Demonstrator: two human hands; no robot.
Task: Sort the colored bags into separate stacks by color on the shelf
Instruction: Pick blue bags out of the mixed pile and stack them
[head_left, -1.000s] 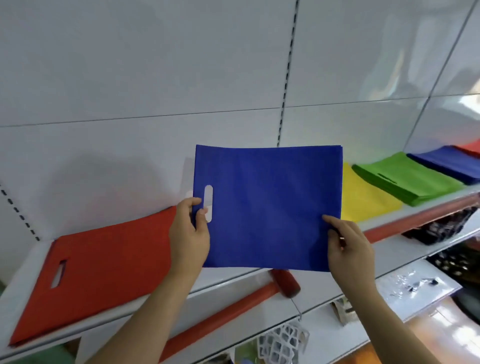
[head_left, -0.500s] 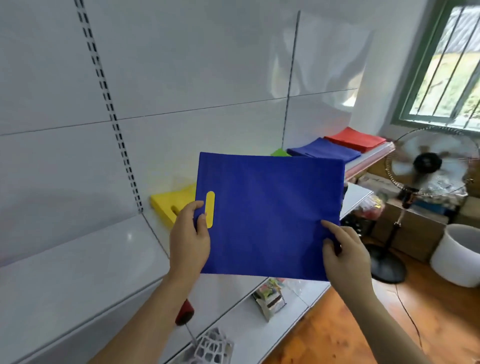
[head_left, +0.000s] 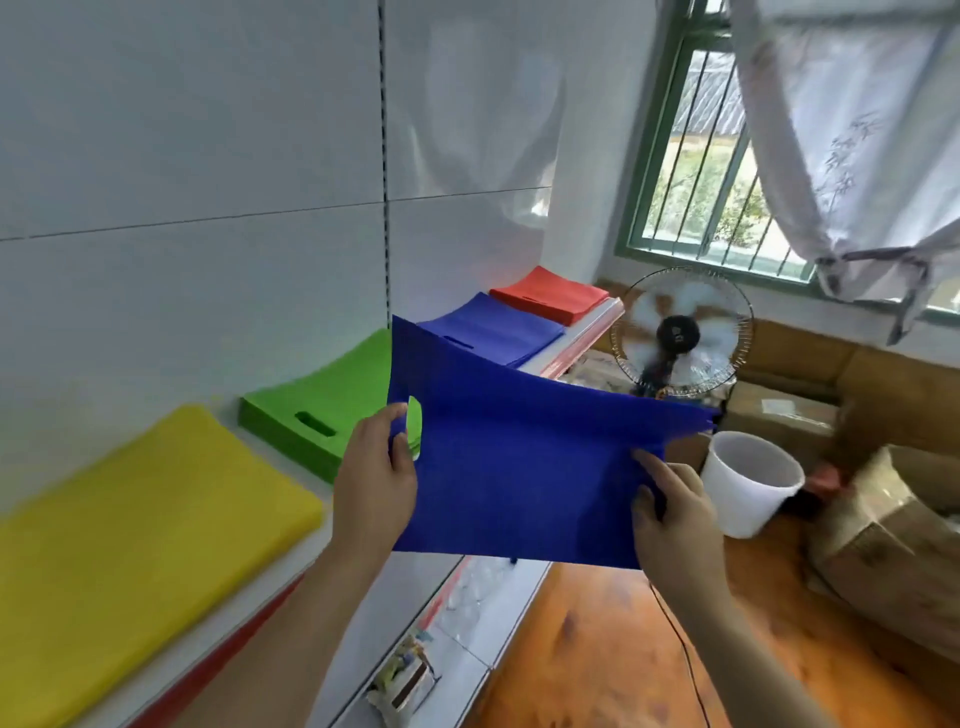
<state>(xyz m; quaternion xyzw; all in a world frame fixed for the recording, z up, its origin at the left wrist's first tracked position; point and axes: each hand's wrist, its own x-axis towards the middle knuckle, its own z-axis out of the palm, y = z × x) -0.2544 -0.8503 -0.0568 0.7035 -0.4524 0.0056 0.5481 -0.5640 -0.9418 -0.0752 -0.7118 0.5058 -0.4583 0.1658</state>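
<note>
We've swung right w/ the blue bag (head_left: 519, 467); left hand (head_left: 376, 483) pinches its handle end, right hand (head_left: 670, 512) its corner, keeping it flat for the blue stack (head_left: 493, 330).

A white wall (head_left: 208, 156) on the left, a barred window (head_left: 701, 171) far right, brown floor (head_left: 597, 649), fan (head_left: 680, 332) spinning.

The held bag (head_left: 519, 467) is deep blue, green showing through its handle slot. On the white shelf (head_left: 530, 364) lie a yellow stack (head_left: 130, 545), a green stack (head_left: 322, 405), a blue stack (head_left: 498, 327) and a red stack (head_left: 550, 293). The bucket (head_left: 748, 488) is white, the floor (head_left: 597, 649) orange-brown, the window frame (head_left: 654, 156) green; the curtain (head_left: 857, 130) seems white with a faint grey print.
</note>
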